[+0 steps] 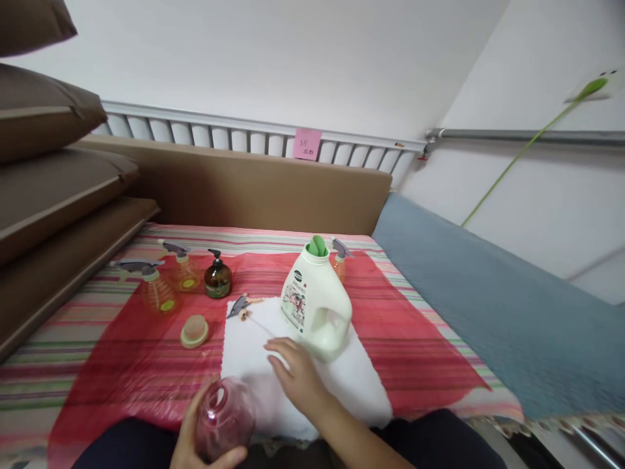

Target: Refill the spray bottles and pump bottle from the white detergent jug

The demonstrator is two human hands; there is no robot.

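My left hand (193, 433) is wrapped around a translucent pink spray bottle (227, 420), whose open mouth faces up with no head on it. Over the white cloth (251, 355), my right hand (300, 381) has its fingers stretched and apart, with nothing visible in them. A grey trigger spray head (239, 307) lies at the cloth's far left corner. Its thin tube runs toward my right fingertips; whether they touch it I cannot tell. Just beyond that hand stands a pale green detergent jug (317, 306), uncapped, with a green spout in its neck. Its likely cap (194, 331) rests to the left.
Two orange spray bottles (160, 293) and a dark pump bottle (217, 277) stand at the left. Another spray bottle (340, 251) is partly hidden behind the jug. Red plastic sheeting (415, 326) covers the striped cloth. Brown cushions (49, 195) are stacked on the left.
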